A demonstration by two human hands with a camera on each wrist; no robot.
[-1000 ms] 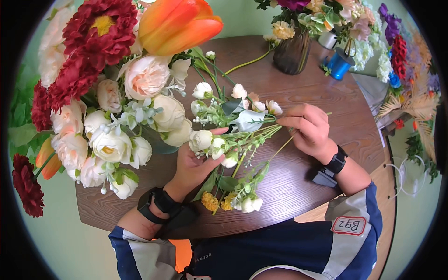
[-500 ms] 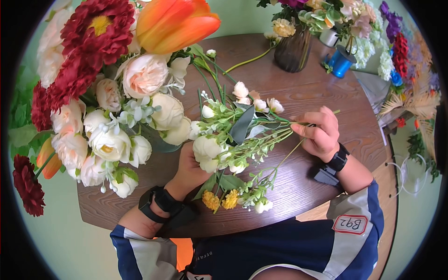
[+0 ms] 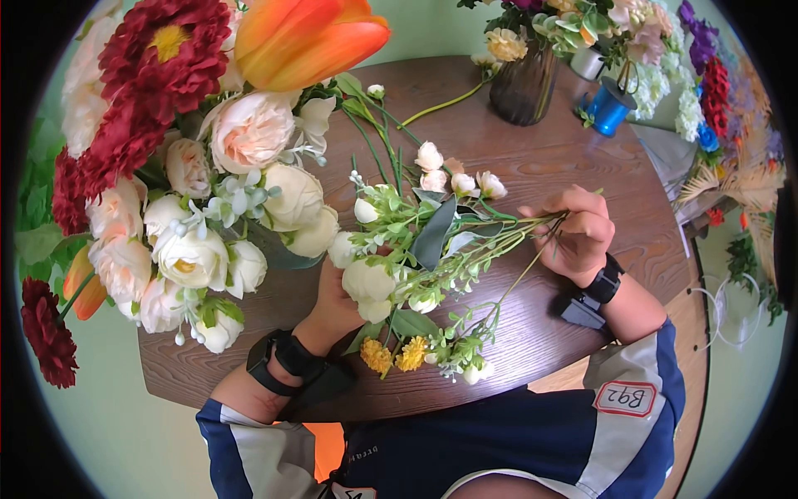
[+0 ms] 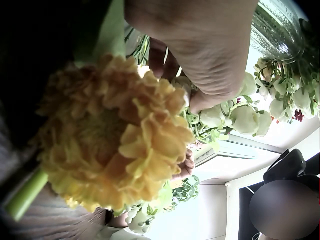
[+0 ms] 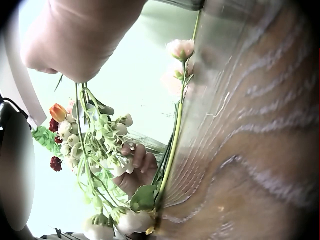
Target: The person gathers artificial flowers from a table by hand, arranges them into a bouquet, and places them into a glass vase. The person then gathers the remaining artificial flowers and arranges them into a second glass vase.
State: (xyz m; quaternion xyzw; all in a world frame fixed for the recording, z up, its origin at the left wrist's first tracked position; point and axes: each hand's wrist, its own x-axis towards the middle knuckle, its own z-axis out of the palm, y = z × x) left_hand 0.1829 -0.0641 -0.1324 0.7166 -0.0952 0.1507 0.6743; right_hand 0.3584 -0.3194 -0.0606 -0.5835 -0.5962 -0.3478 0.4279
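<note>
In the head view, my right hand (image 3: 582,233) pinches the gathered green stems (image 3: 507,235) of an artificial flower bunch above the table. My left hand (image 3: 334,301), partly hidden behind large white blooms (image 3: 368,281), holds the bunch at its flower end. In the right wrist view, the left fingers (image 5: 142,159) curl against the white flowers. Dark green leaves (image 3: 434,234) and small leafy sprigs lie along the bunch. Yellow flowers (image 3: 410,353) sit close to the left wrist; one yellow bloom (image 4: 115,135) fills much of the left wrist view.
A big arrangement with white roses (image 3: 193,256), a dark red flower (image 3: 166,46) and an orange tulip (image 3: 312,41) stands at the left. Pale pink buds (image 3: 432,166) lie beyond the bunch. A dark glass vase (image 3: 522,90) and blue spool (image 3: 611,108) stand at the back right.
My right hand has moved to the right with the stems. The left hand has gone from spread beside the blooms to mostly behind them, and the white blooms have turned and shifted.
</note>
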